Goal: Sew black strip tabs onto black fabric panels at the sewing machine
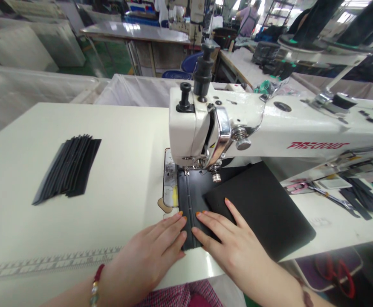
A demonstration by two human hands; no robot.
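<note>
A narrow black strip [189, 194] runs from the table's near edge up under the presser foot [186, 169] of a white sewing machine [269, 128]. My left hand [156, 253] lies flat, fingers stretched out, its fingertips pressing the strip's left edge. My right hand [227, 243] is also flat and open, fingers resting on the strip's right edge and on a large black fabric panel [263, 209] that lies to the right under the machine arm.
A fanned stack of several black strips [67, 168] lies on the white table [116, 140] to the left. Scissors [320, 191] and more black pieces [362, 196] sit at the right. A printed ruler [52, 261] runs along the near edge. Other workbenches stand behind.
</note>
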